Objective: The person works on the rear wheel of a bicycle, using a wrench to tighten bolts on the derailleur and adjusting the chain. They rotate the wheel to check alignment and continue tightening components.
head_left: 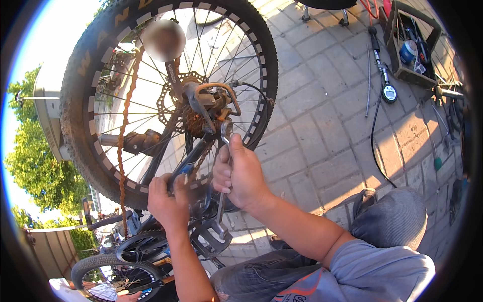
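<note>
A bicycle wheel [270, 65] with a thick tyre stands before me. Its hub carries a rusty sprocket cassette [195, 122], a slotted brake disc [165, 103] and a bent metal guard [216, 86]. My right hand [242, 173] is closed around a metal wrench [221, 209], thumb up along its shank. The wrench's upper end [227, 129] meets the hub area just below the guard. My left hand [168, 204] is curled at the bicycle frame [163, 157], apparently gripping a tube; its thumb is blurred. A rusty chain [122, 161] hangs loose to the left.
A pedal [211, 240] sits below my hands. On the paving [322, 90] to the right lie a gauge with a hose [389, 93] and a thin rod [368, 83]. A tool caddy [410, 75] stands at the far right. Another wheel [83, 267] is at lower left.
</note>
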A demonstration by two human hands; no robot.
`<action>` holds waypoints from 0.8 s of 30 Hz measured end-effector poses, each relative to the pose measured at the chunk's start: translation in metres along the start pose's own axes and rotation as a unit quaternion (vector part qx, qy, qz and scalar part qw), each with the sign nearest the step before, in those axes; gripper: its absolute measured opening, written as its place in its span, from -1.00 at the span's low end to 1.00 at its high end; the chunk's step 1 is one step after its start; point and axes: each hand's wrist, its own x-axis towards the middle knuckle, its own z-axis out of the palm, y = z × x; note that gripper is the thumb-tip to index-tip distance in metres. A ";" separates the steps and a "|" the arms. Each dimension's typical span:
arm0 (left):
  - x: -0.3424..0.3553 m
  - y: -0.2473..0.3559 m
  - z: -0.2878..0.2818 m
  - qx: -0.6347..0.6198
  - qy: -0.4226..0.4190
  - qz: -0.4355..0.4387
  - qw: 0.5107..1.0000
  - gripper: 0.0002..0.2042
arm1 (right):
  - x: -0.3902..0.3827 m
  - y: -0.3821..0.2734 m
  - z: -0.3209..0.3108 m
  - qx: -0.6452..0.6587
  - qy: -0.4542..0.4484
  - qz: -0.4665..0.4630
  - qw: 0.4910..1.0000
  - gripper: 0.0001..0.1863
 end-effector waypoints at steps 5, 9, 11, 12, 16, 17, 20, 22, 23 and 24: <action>0.001 0.002 -0.002 -0.015 -0.009 -0.028 0.999 -0.73 | 0.027 -0.021 -0.041 -0.514 0.061 -0.239 0.822 -0.49; 0.003 0.006 -0.004 -0.001 -0.015 -0.027 1.000 -0.74 | 0.034 -0.046 -0.045 -0.578 -0.005 -0.252 0.776 -0.45; 0.006 0.007 -0.003 0.004 -0.008 -0.024 1.000 -0.74 | 0.037 -0.031 -0.049 -0.520 0.033 -0.262 0.812 -0.44; 0.007 0.008 -0.003 0.005 -0.002 -0.018 1.000 -0.75 | 0.037 -0.020 -0.047 -0.489 0.052 -0.267 0.829 -0.44; 0.001 0.002 0.001 0.010 0.000 -0.023 1.000 -0.77 | 0.014 0.013 0.015 0.015 0.079 -0.024 0.997 -0.52; 0.003 0.003 0.001 0.005 -0.005 -0.027 1.000 -0.77 | 0.014 0.013 0.019 0.051 0.079 -0.022 0.995 -0.52; 0.002 -0.001 -0.004 0.013 -0.002 -0.027 1.000 -0.78 | 0.015 0.014 0.022 0.097 0.063 -0.004 0.993 -0.50; 0.005 0.000 -0.015 0.015 0.021 0.001 1.000 -0.79 | 0.003 0.011 0.008 -0.011 0.037 -0.071 0.997 -0.53; 0.004 0.000 -0.014 0.009 0.015 0.001 1.000 -0.79 | 0.009 0.005 -0.004 -0.152 0.030 -0.121 0.981 -0.53; 0.005 0.002 -0.012 0.000 0.024 -0.006 1.000 -0.79 | 0.017 -0.002 -0.018 -0.288 0.021 -0.167 0.943 -0.53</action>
